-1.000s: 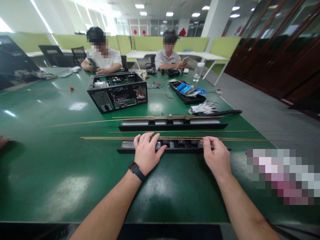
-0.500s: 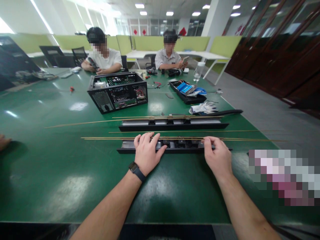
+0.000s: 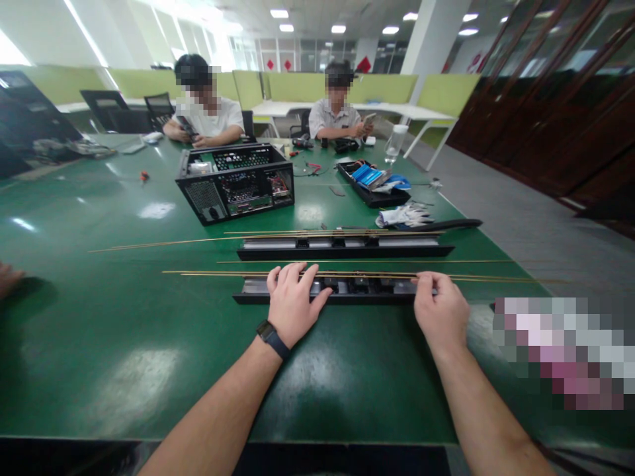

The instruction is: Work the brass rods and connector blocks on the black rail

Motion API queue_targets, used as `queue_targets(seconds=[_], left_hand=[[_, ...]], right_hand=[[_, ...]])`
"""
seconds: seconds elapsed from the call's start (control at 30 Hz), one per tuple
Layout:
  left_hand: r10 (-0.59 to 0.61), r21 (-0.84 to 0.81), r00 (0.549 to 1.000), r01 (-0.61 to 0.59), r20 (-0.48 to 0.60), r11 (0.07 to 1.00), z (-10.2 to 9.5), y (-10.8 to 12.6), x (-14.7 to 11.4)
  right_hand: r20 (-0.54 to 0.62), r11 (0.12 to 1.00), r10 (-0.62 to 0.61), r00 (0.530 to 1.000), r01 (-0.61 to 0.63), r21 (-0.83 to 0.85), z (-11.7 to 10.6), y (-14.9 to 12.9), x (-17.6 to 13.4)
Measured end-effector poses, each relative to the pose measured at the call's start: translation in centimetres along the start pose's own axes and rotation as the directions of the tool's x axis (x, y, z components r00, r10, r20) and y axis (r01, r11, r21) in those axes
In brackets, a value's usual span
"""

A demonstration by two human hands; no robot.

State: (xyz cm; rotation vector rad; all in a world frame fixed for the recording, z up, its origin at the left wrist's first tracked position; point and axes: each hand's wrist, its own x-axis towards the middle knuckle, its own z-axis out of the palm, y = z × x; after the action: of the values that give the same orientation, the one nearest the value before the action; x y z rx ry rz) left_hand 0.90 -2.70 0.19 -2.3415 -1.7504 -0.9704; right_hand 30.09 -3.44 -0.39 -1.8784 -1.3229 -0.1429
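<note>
My left hand (image 3: 294, 301) rests with fingers spread over the left half of a long black channel (image 3: 367, 299), its fingertips on thin brass-coloured rods (image 3: 218, 273) lying lengthwise along the channel's far side. Thumb and fingers of my right hand (image 3: 441, 309) are pinched on a rod near the channel's right end. The rods stick out well past both ends of the channel. Dark blocks and grey strips show inside it. Just beyond, a single rod (image 3: 476, 261) lies on the table, and behind that a second black channel (image 3: 347, 252) has more rods along it.
An open black computer case (image 3: 233, 185) stands beyond the channels. To its right are a black tray (image 3: 372, 193) with blue items, white gloves (image 3: 405, 215) and a clear bottle (image 3: 395, 144). Two people sit across the green table (image 3: 124, 330); another person's hand (image 3: 8, 280) shows at left.
My right hand has shifted a little to the right, and the left end of one rod has slid right with it. My left hand stays in place.
</note>
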Motion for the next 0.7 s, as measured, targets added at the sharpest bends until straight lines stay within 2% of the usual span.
queue_targets(seconds=[0.5, 0.7], left_hand=[[-0.002, -0.004, 1.000, 0.002, -0.008, 1.000, -0.04, 0.02, 0.02], [-0.003, 0.004, 1.000, 0.003, -0.002, 1.000, -0.07, 0.02, 0.01]], right_hand=[[0.042, 0.998, -0.048, 0.998, 0.045, 0.054, 0.02, -0.46, -0.39], [0.065, 0.990, -0.103, 0.993, 0.096, 0.098, -0.08, -0.79, -0.65]])
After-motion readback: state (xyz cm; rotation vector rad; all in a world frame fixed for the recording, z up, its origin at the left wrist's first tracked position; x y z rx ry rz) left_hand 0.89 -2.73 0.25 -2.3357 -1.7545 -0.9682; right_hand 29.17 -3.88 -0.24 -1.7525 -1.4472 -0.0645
